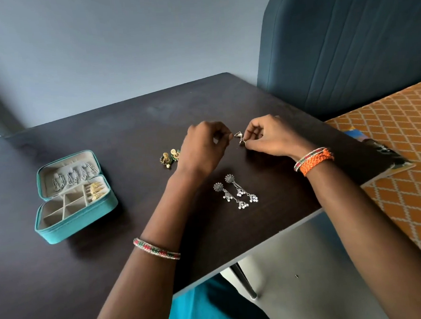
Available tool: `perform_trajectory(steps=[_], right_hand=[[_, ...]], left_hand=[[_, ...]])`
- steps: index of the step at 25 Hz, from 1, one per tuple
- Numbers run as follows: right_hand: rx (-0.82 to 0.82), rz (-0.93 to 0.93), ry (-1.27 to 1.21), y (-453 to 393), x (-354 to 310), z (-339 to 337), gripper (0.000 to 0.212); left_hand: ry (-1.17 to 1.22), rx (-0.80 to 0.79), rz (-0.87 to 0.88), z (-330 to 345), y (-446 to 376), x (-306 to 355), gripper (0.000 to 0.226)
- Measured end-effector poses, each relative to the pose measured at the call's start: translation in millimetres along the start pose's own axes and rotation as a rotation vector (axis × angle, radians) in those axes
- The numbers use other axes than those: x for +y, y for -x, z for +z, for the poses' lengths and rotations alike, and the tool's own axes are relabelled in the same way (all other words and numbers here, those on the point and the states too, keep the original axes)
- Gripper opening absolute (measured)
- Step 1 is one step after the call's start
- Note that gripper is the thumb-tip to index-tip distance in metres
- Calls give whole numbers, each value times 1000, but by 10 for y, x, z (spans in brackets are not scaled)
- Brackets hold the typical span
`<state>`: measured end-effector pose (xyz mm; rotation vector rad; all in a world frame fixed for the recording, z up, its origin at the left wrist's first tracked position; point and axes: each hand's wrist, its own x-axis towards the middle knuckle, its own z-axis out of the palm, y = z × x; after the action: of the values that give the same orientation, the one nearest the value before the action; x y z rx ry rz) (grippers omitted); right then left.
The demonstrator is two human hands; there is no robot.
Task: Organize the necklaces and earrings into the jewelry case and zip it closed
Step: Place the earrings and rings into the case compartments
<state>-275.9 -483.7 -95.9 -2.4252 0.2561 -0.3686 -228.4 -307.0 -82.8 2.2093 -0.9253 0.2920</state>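
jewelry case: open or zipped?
Open. The teal jewelry case lies with its lid folded back on the table, showing necklaces in the lid and gold earrings in one tray compartment.

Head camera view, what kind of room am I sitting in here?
Probably a bedroom at home: a dark table stands beside a bed with a blue padded headboard and an orange lattice bedspread.

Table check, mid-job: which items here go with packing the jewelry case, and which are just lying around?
Job items: open teal jewelry case; silver chains in its lid; gold earrings in one compartment; silver drop earrings; gold-green earrings; small earring pinched by both hands.

Lying about: booklet; orange patterned cloth; blue chair.
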Motion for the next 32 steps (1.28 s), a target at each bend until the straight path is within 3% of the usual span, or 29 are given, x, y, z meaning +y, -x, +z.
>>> perform_trajectory(steps=[6, 10, 13, 17, 21, 25, 26, 29, 32], right_hand=[[52, -79, -33, 17, -17, 60, 7], [123, -121, -422, 1, -59, 77, 17], [77, -130, -685, 12, -141, 61, 19], [-26, -147, -788, 63, -220, 86, 15], [-55, -137, -802, 59, -199, 79, 13], [-49, -132, -775, 60, -190, 85, 13], [-51, -141, -750, 61, -187, 91, 13], [-34, -189, -571, 46, -173, 152, 14], [-6, -242, -424, 32, -177, 197, 14]], left_hand=[[29, -43, -75, 17, 2, -36, 16], [95, -41, -75, -23, 12, -3, 22], [200, -14, -114, -17, 17, 32, 22], [476, 89, -225, 25, -9, -46, 10], [710, 99, -301, -10, 19, 5, 12], [771, 96, -339, 29, 30, 33, 9], [775, 93, -341, 39, 31, 33, 4], [799, 57, -335, 77, 17, -5, 16], [860, 73, -366, 85, 30, -45, 9]])
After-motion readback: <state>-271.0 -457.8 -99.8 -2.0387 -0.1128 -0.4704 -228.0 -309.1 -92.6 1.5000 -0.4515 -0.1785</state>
